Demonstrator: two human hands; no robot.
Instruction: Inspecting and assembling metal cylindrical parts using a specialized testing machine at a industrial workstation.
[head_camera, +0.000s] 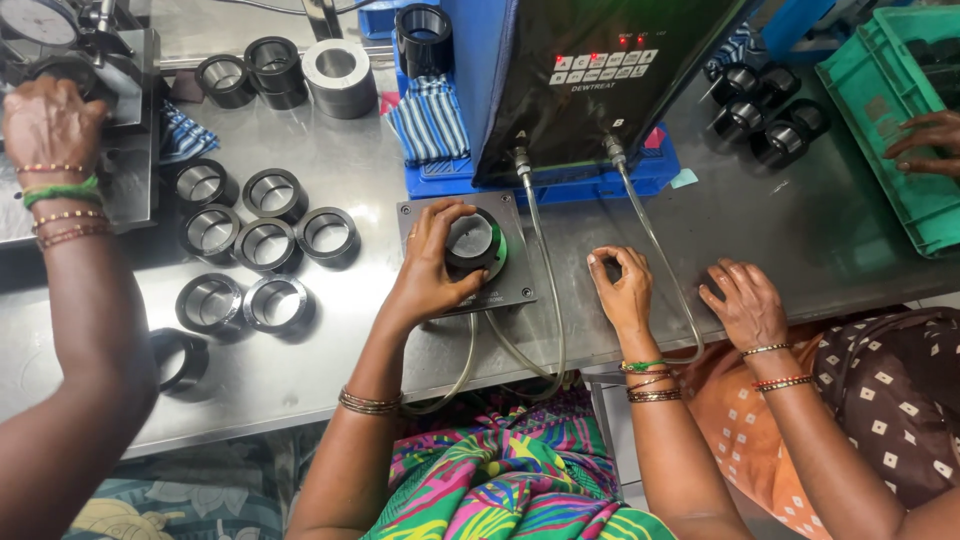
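7 loose steel rings (267, 245) at left, 1 green crate (890, 120), 2 hoses (545, 290)

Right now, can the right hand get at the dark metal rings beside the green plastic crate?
Probably: between the right hand and the rings lies bare steel table, with only a clear hose alongside.

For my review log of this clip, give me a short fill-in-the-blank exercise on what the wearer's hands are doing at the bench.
The left hand grips a dark ring seated on a square ____ plate.
The right hand rests on the ____ table.
Two clear ____ run down from the blue-framed gauge unit.
At far right, another person's hand touches a ____ crate.

Missing words: grey; steel; hoses; green
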